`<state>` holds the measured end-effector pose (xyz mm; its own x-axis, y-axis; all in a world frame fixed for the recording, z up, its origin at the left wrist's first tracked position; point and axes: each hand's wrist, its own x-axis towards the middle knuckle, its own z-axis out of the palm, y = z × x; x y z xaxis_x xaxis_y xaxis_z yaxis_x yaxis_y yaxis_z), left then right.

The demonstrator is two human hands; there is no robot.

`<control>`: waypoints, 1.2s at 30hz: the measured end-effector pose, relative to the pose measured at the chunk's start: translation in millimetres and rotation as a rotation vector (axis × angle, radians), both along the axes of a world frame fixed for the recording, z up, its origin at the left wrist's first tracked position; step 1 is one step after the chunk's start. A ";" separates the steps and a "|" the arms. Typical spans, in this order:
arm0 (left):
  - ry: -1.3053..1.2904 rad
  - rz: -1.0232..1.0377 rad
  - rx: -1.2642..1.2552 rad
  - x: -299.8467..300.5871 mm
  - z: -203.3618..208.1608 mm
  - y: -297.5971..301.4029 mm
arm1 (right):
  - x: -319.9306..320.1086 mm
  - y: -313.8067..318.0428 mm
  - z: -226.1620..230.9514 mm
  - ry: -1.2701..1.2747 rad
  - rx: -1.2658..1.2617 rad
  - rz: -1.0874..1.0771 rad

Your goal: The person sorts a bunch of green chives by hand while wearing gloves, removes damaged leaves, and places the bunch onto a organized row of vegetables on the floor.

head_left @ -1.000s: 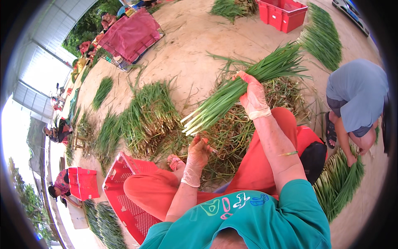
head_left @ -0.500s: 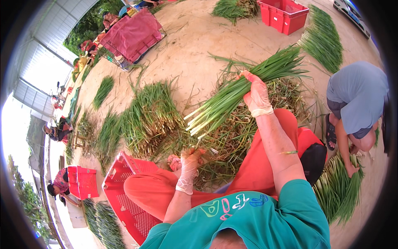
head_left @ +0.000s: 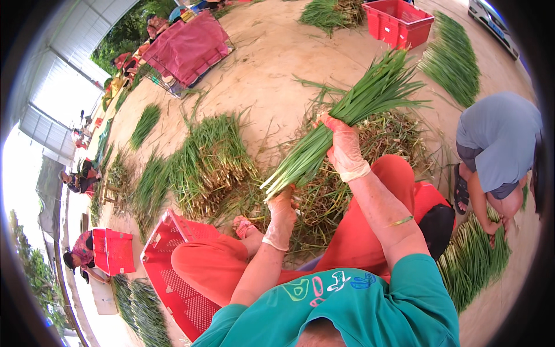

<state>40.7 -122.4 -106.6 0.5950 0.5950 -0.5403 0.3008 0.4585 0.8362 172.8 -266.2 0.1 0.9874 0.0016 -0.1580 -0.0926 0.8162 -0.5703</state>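
Note:
A thick bunch of garlic chives (head_left: 373,95) slants across the middle, green leaves up to the right and pale stalk ends down to the left. My right hand (head_left: 345,147), in a thin clear glove, is wrapped round its middle. At the pale ends my left hand (head_left: 281,220), also gloved, has its fingers closed against the stalks; its fingertips are partly hidden. Beneath the bunch lies a heap of loose trimmings and dry leaves (head_left: 324,214). To its left stands a pile of untrimmed chives (head_left: 217,156) with brownish root ends.
A red crate (head_left: 167,254) stands close at my left knee. At the right, a person in grey (head_left: 497,139) bends over laid-out chives (head_left: 477,260). Farther off are another red crate (head_left: 399,26), a chive row (head_left: 454,61) and a pink-covered frame (head_left: 188,46).
My left hand has moved up and right, from below the bunch to its pale ends. My right hand has shifted slightly left with the bunch, which now stands steeper.

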 end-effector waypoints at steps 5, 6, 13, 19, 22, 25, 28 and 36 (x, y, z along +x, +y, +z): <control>-0.173 -0.171 -0.209 -16.7 -18.3 9.0 | 13.9 -14.8 -5.8 -0.081 0.019 -0.033; -0.225 -0.221 -0.270 -26.6 -2.1 8.8 | 15.1 -19.9 -0.5 -0.069 -0.010 -0.051; -0.402 -0.391 -0.575 -93.7 36.3 46.7 | 27.0 -43.7 10.4 -0.040 0.061 -0.111; 0.049 -0.737 -0.079 -108.0 7.5 57.6 | 35.8 -46.8 0.5 0.008 0.084 -0.038; 0.334 -0.942 0.429 -102.3 0.7 52.9 | 37.0 -36.2 -11.7 0.056 0.112 -0.010; -0.038 -0.501 0.435 -74.2 14.7 49.3 | 30.5 -32.4 -6.8 0.097 0.174 0.031; -0.509 -0.312 -0.106 -43.7 39.0 30.3 | 27.7 -28.0 -8.6 0.076 0.221 0.073; -0.495 -0.448 -0.275 -50.1 74.5 8.0 | 25.4 -23.7 -10.4 0.029 0.167 0.050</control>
<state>-9.4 -114.4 -32.1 0.9639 0.1175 -0.2391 0.1248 0.5937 0.7949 198.1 -289.9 -10.2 0.9805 0.0792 -0.1800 -0.1499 0.8934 -0.4235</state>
